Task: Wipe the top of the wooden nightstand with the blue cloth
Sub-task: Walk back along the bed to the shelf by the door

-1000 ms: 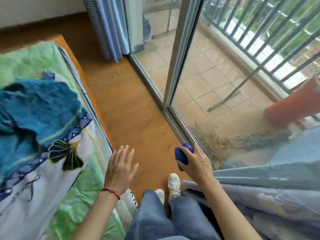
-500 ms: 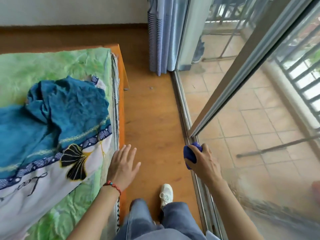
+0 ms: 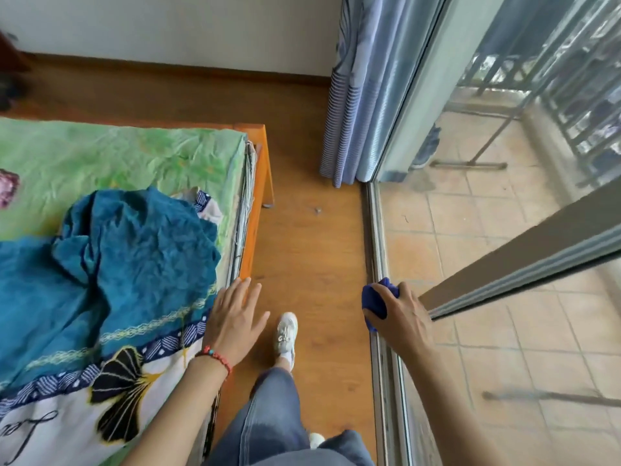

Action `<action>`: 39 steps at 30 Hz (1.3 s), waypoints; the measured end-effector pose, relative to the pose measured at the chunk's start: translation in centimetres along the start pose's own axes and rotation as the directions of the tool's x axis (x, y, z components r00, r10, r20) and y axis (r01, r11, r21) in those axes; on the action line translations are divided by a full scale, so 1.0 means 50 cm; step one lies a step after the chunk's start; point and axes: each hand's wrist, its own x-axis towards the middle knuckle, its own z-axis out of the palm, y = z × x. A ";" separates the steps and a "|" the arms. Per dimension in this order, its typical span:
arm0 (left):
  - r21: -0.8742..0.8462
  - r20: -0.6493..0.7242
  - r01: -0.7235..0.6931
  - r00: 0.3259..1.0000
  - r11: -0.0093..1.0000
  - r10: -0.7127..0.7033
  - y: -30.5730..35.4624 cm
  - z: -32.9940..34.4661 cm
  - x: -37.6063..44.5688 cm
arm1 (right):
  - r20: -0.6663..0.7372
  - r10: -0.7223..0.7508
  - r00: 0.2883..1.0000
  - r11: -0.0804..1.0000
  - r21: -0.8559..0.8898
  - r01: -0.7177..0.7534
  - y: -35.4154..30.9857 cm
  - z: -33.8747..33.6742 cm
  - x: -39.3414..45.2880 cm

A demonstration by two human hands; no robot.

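The blue cloth (image 3: pixel 375 299) is bunched in my right hand (image 3: pixel 400 314), which hangs over the sliding-door track at the right. My left hand (image 3: pixel 235 319) is open with fingers spread, hovering over the bed's orange wooden edge (image 3: pixel 250 243). A red bead bracelet circles that wrist. No wooden nightstand shows clearly in this view; only a dark shape sits at the far upper left corner.
A bed with a green sheet (image 3: pixel 127 156), a crumpled teal blanket (image 3: pixel 127 250) and white patterned cover fills the left. A strip of wooden floor (image 3: pixel 312 243) runs ahead to the wall. Blue curtain (image 3: pixel 359 105) and glass sliding door (image 3: pixel 504 270) line the right. My white shoe (image 3: pixel 285 332) steps forward.
The view has swung left and forward along the floor strip; the balcony has slid to the right. Both hands keep their pose, the right still gripping the cloth.
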 end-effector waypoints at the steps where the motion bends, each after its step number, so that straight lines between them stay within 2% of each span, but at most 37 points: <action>1: -0.006 -0.008 -0.002 1.000 1.000 0.002 -0.011 -0.008 0.041 | -0.002 0.003 1.000 1.000 0.001 -0.003 -0.006 -0.004 0.043; 7: 0.006 -0.002 -0.038 0.999 0.999 0.039 -0.080 -0.102 0.292 | -0.040 0.020 0.999 1.000 0.008 -0.019 -0.062 -0.050 0.294; 17: 0.043 -0.089 -0.055 0.994 0.998 0.059 -0.144 -0.235 0.645 | -0.051 0.018 0.999 1.000 0.019 -0.017 -0.135 -0.132 0.661; 22: 0.043 -0.162 -0.044 0.986 0.998 0.051 -0.153 -0.253 0.838 | -0.071 -0.010 0.997 1.000 0.013 0.011 -0.136 -0.154 0.863; 28: 0.000 -0.118 0.019 0.993 1.000 -0.019 -0.145 -0.314 1.058 | -0.034 -0.096 0.995 0.995 0.001 0.096 -0.152 -0.213 1.109; 39: -0.027 -0.145 0.061 0.987 0.998 -0.065 -0.200 -0.414 1.397 | 0.030 -0.190 0.981 0.981 -0.027 0.191 -0.243 -0.260 1.485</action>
